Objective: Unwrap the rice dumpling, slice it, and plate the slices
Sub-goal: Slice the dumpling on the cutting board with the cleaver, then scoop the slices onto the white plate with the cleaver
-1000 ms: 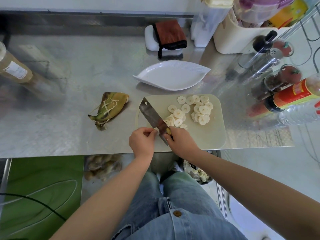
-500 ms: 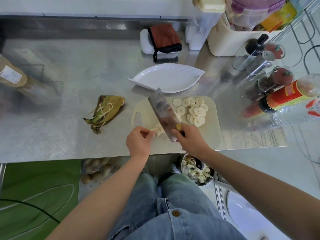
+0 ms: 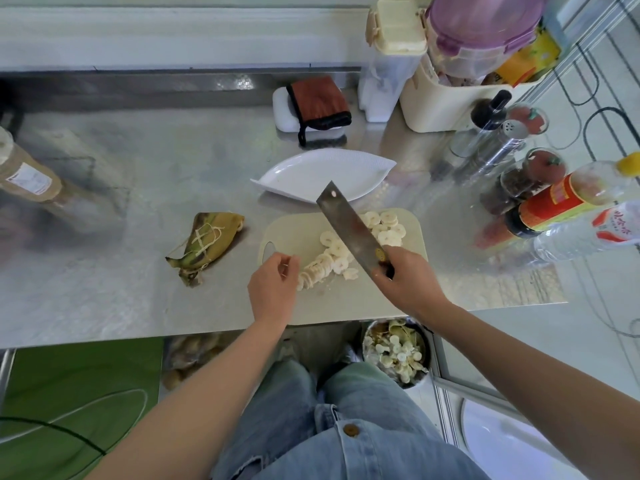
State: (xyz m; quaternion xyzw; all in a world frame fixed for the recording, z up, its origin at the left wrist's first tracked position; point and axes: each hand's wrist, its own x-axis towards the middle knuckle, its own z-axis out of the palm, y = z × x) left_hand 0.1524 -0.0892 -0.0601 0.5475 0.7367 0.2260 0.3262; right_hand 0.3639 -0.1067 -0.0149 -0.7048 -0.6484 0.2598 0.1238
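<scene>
My right hand (image 3: 401, 282) grips the cleaver (image 3: 349, 226) by its handle, blade raised and angled toward the upper middle of the frame, above the cutting board (image 3: 346, 303). The slices (image 3: 329, 258) lie on the board in a fanned row and a loose pile, none on the white plate (image 3: 311, 174) just beyond. My left hand (image 3: 273, 289) hovers at the row's near end, fingers loosely curled; whether they pinch a scrap I cannot tell. To plate cleanly I would lay the blade flat, slide it under the row and steady the sticky slices with my left fingers — clear of the edge. A wrapped dumpling (image 3: 207, 240) sits on the counter (image 3: 138, 188), left of the board.
</scene>
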